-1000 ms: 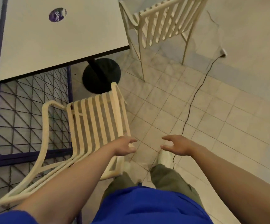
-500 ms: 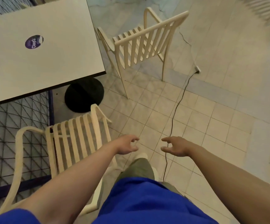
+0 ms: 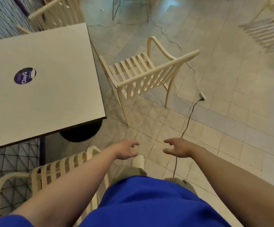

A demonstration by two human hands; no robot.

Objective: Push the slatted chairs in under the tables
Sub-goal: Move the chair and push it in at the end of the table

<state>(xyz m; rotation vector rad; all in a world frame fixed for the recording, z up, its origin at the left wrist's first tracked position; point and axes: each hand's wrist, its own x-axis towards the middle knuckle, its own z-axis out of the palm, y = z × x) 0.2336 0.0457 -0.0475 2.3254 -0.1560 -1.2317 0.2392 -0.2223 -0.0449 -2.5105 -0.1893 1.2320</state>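
A cream slatted chair (image 3: 142, 74) stands on the tiled floor ahead, to the right of the white table (image 3: 51, 71), its backrest turned towards me. A second slatted chair (image 3: 57, 169) sits at the table's near edge, under my left forearm. A third slatted chair (image 3: 56, 12) stands at the table's far side. My left hand (image 3: 126, 149) and my right hand (image 3: 177, 148) hover over the floor with loosely curled fingers, holding nothing, well short of the chair ahead.
A black cable (image 3: 187, 125) runs across the tiles from a white plug (image 3: 202, 95) to near my feet. The table's black round base (image 3: 82, 133) shows below its edge. A purple-framed mesh fence (image 3: 10, 161) lines the left. Another slatted chair (image 3: 270, 28) is at the top right.
The view has swung up and forward: the near chair slid to the bottom left and the chair ahead came to the centre. Both hands stay empty in front of me.
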